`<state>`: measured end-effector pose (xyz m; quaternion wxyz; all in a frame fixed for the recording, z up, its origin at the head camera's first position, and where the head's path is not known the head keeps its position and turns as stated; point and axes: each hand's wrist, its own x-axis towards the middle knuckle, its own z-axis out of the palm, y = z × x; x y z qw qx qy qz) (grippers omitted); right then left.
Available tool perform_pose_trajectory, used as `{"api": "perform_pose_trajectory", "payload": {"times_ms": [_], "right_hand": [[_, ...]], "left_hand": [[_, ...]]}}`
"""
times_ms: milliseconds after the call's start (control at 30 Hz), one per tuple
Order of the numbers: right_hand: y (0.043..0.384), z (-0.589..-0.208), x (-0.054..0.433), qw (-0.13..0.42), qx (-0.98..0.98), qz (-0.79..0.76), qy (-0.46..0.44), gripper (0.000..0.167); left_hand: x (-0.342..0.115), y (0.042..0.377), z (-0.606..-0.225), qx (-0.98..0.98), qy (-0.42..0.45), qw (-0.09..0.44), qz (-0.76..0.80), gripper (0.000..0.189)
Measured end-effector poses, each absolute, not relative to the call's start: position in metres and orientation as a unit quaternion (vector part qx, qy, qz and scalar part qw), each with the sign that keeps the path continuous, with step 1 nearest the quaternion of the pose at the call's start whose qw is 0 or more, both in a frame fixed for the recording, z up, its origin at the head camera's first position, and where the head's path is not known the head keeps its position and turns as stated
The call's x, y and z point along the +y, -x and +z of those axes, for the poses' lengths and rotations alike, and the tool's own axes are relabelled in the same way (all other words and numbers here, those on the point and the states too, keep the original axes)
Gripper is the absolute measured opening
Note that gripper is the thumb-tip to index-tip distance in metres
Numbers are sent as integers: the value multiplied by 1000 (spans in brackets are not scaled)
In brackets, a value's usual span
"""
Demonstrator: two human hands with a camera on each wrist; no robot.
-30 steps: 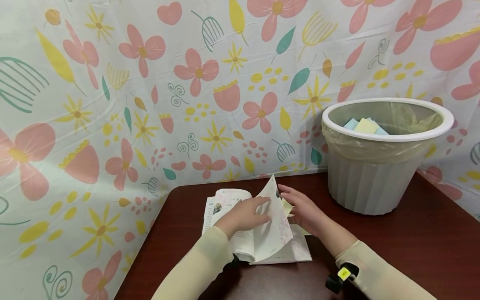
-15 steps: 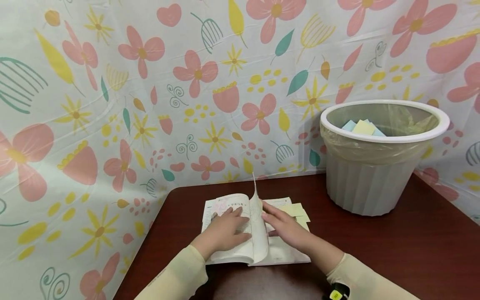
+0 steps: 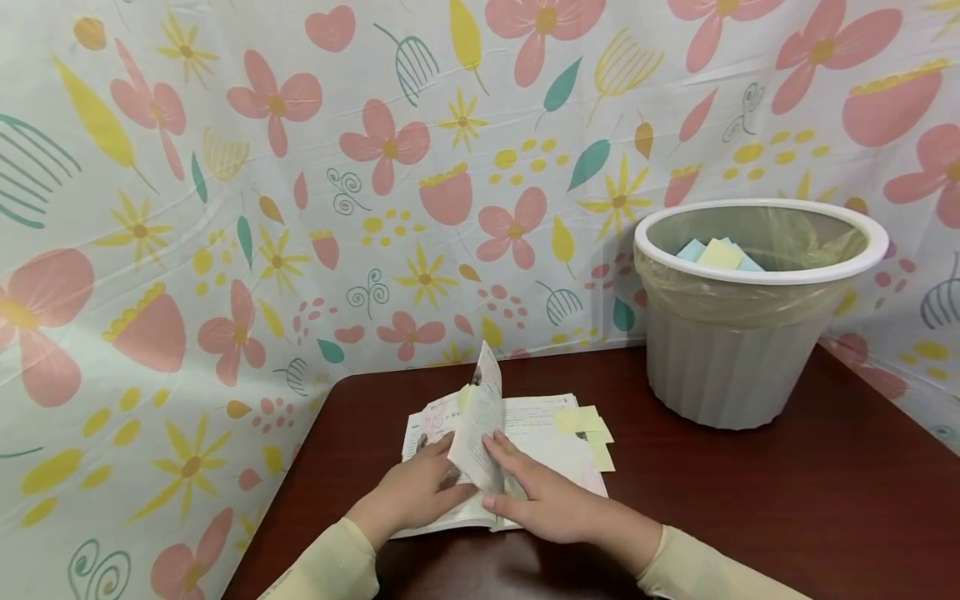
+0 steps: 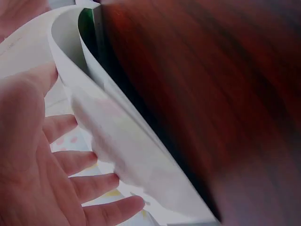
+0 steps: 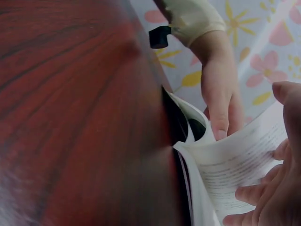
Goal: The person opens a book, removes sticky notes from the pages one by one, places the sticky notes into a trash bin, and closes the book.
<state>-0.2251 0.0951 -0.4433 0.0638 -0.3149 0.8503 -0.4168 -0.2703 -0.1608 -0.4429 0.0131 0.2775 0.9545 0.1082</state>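
Note:
An open book [image 3: 536,454] lies on the table, with one printed page [image 3: 477,437] standing up from the middle and leaning left. My right hand [image 3: 551,504] rests its extended fingers against the right face of that page. On the left side of the book lies my left hand [image 3: 408,492], fingers spread, partly behind the raised page. In the left wrist view the left fingertips [image 4: 63,125] touch the curved pages. Yellow sticky notes [image 3: 585,421] jut out past the right page's edge. Another yellow note [image 3: 463,398] shows behind the raised page.
A grey wastebasket [image 3: 720,358] with a white rim and clear liner stands at the back right. Blue and yellow paper squares [image 3: 720,254] lie inside it. The dark red wooden table [image 3: 750,492] meets a flower-patterned cloth [image 3: 337,208] behind.
The raised page has swung from right to left, and the right hand has followed it leftward. The left hand has dropped from the page onto the book's left side. More of the right page shows.

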Motion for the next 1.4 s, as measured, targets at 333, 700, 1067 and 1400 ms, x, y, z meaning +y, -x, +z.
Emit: {"api": "perform_pose_trajectory", "payload": {"times_ms": [333,700,1067,1400], "right_hand": [[221,-457,90,69,871,-346,341,87],[220,-461,89,70,879,-329,338,88],[232,-443,96,2,856,-442,270,78],[237,-418,110,-58,844,-494,202,68]], "left_hand": [[-205,281,-448,950,-246,80,177,70],[-226,290,-455,956,-213,95,180,73],[-218,289,-454,959,-200,101,174,77],[-220,295,-460,961,-193,103,169,77]]}}
